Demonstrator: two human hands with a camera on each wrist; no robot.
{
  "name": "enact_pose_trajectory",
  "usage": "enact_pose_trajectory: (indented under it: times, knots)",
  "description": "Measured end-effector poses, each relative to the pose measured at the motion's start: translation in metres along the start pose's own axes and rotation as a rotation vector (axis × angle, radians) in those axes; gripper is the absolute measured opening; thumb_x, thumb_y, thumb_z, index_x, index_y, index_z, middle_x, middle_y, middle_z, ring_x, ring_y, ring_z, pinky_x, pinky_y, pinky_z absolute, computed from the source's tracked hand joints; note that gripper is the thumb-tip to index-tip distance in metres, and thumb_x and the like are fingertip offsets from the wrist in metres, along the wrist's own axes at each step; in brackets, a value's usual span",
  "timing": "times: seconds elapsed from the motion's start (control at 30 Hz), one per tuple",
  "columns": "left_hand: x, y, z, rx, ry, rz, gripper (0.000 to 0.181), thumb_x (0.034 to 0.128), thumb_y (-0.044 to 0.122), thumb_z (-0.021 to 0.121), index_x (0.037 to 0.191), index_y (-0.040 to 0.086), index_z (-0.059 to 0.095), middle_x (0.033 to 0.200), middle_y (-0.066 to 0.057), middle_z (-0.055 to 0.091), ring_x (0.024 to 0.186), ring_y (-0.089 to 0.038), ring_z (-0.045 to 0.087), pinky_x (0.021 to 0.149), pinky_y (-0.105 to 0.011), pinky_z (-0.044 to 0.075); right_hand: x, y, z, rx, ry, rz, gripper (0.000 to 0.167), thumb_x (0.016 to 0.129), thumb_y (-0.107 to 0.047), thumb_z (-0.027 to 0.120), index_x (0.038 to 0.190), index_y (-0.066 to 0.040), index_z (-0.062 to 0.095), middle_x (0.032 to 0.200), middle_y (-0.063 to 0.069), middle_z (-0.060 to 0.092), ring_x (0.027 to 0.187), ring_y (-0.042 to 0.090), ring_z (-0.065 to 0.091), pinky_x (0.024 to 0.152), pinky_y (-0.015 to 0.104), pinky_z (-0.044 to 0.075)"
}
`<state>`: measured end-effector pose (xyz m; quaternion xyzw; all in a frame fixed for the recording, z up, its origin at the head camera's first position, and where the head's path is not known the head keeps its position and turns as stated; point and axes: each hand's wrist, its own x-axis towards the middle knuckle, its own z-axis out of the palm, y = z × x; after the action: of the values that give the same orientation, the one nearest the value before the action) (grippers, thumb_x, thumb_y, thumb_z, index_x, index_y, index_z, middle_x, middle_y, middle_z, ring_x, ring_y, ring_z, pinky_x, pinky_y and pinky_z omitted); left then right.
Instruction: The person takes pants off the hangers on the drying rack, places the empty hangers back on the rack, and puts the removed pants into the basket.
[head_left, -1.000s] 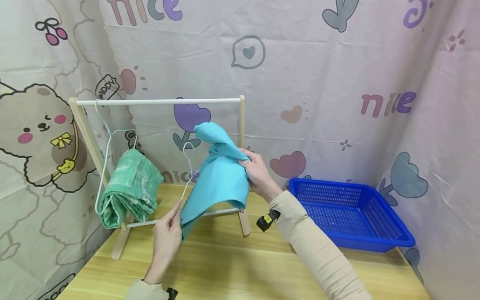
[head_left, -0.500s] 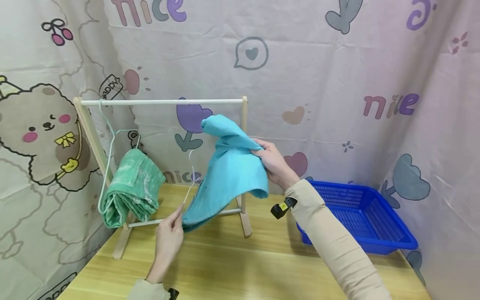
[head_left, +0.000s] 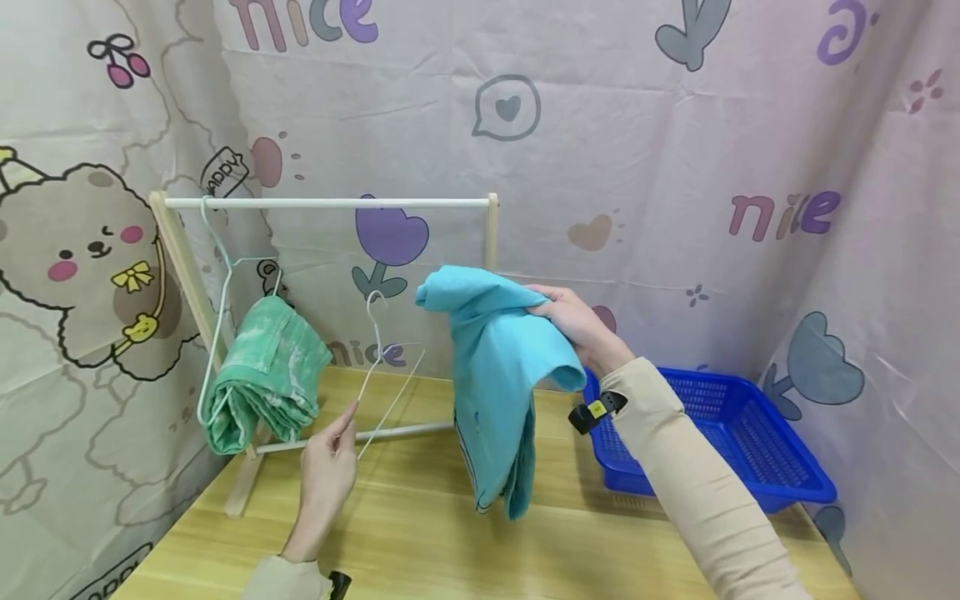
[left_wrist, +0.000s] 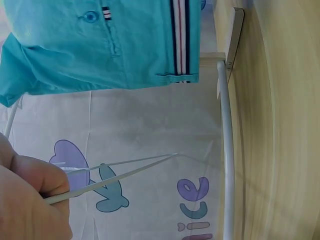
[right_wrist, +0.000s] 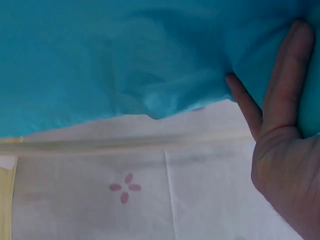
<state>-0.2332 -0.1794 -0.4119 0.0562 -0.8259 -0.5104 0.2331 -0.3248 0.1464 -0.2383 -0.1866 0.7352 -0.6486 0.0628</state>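
Observation:
My right hand (head_left: 581, 327) grips the folded top of a light blue garment (head_left: 498, 367), which hangs down over the table. In the right wrist view the fingers of that hand (right_wrist: 287, 125) press into the blue cloth (right_wrist: 125, 65). The left hand (head_left: 328, 467) pinches one side of a thin white hanger (head_left: 377, 337) that carries no cloth. The left wrist view has the hanger's wire (left_wrist: 115, 178) between thumb and fingers of the left hand (left_wrist: 32, 192), with the garment's striped edge (left_wrist: 181, 40) apart from it.
A rack with a white top rail (head_left: 330, 203) stands at the back left. Folded green cloth (head_left: 266, 367) hangs from it on a pale hanger (head_left: 225, 287). A blue basket (head_left: 720, 417) sits at the right of the wooden table (head_left: 420, 542).
The right hand has moved right with the blue garment, which has come away from the hanger and now hangs separately. The left hand still holds the hanger, nearly in place.

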Motion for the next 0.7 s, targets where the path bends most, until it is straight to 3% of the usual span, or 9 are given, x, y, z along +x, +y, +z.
enact_pose_trajectory:
  times: [0.1,0.43,0.7]
  knots:
    - [0.000,-0.001,0.000,-0.001,0.005,-0.001,0.037,0.1028,0.013,0.048,0.138,0.017,0.057,0.134,-0.016,0.059,0.044,-0.009,0.033,0.043,-0.026,0.035,-0.004,-0.004,-0.011,-0.025,0.005,0.007,0.043,0.102,-0.007,0.046,0.144,-0.007,0.048,0.147,0.012,0.049,0.109,0.012,0.058,0.086,0.021,0.050]
    - [0.001,0.002,-0.001,-0.020,0.009,0.016,0.037,0.1033,0.014,0.048,0.139,0.016,0.056,0.132,-0.018,0.061,0.041,-0.009,0.031,0.038,-0.026,0.033,-0.021,-0.023,-0.041,-0.115,0.011,0.025,0.049,0.103,-0.011,0.045,0.151,-0.006,0.036,0.155,0.014,0.038,0.126,0.018,0.048,0.097,0.020,0.044]
    - [0.000,0.005,-0.002,-0.016,0.027,0.012,0.037,0.1027,0.013,0.048,0.138,0.016,0.057,0.134,-0.015,0.060,0.049,-0.011,0.037,0.047,-0.027,0.036,-0.034,-0.022,-0.060,-0.085,0.036,0.044,0.052,0.104,-0.016,0.047,0.153,-0.008,0.034,0.155,0.012,0.036,0.115,0.005,0.052,0.093,0.017,0.047]
